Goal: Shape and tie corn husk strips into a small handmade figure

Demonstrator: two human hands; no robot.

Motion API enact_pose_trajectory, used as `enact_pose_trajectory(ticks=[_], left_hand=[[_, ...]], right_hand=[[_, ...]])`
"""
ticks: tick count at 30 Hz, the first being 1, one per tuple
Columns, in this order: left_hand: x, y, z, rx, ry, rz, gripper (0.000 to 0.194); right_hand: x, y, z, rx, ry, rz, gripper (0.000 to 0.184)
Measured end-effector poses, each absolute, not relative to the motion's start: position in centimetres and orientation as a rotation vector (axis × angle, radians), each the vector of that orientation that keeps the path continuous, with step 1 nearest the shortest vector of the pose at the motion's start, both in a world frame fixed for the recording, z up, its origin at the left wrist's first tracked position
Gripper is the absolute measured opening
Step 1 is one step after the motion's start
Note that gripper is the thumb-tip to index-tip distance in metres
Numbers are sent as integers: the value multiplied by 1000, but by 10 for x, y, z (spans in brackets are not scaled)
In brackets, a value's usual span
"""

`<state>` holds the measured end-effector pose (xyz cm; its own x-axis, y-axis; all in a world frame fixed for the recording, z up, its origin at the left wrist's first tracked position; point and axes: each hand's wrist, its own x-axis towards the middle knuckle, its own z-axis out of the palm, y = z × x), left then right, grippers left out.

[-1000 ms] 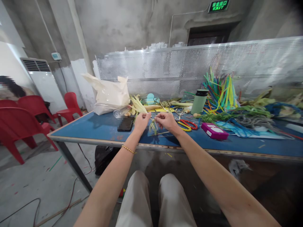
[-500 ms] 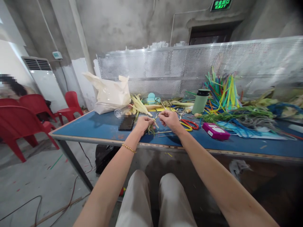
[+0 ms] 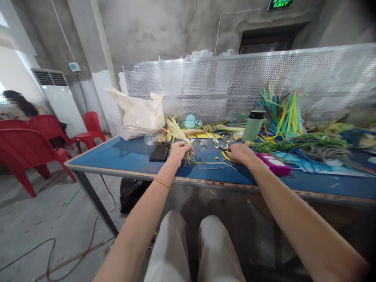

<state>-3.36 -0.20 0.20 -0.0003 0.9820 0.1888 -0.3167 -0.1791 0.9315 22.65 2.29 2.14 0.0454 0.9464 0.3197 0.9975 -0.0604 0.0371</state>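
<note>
My left hand (image 3: 179, 152), with a beaded bracelet at the wrist, is closed in a pinch on a small bundle of dried husk strips (image 3: 190, 158); their frayed green ends hang below the fingers. On the right, my right hand (image 3: 242, 153) is wrapped over the handles of a pair of scissors (image 3: 221, 146). The blades point to the left, and part of a yellow handle shows beneath the fingers. Pale husks (image 3: 177, 129) lie just behind my left hand, and a black phone (image 3: 159, 152) rests to its left.
The blue table (image 3: 111, 156) also bears a cream plastic bag (image 3: 142, 113), a green bottle (image 3: 253, 127), a purple box (image 3: 274, 163) and a heap of coloured strips (image 3: 283, 117). Thin stalks lie near the front edge. A perforated metal panel (image 3: 188, 86) stands behind; red chairs (image 3: 17, 152) are at left.
My right hand has let go of the husk strips and moved right onto the scissors. My left hand still holds the bundle. The view has shifted slightly.
</note>
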Motion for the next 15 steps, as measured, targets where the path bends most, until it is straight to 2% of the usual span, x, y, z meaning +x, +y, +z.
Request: enact_pose_trajectory(ticks=[5, 9, 12, 15], left_hand=[[-31, -4, 6, 1122, 862, 1518, 22], [-32, -2, 6, 1090, 936, 1584, 20], [-34, 2, 7, 986, 930, 1642, 19], [-36, 4, 8, 864, 856, 1651, 19]], right_hand=[[234, 16, 17, -2114, -2093, -398, 33], [240, 23, 19, -2093, -2011, -343, 46], [245, 27, 22, -1956, -1827, -162, 45], [238, 18, 28, -1691, -1552, 156, 38]])
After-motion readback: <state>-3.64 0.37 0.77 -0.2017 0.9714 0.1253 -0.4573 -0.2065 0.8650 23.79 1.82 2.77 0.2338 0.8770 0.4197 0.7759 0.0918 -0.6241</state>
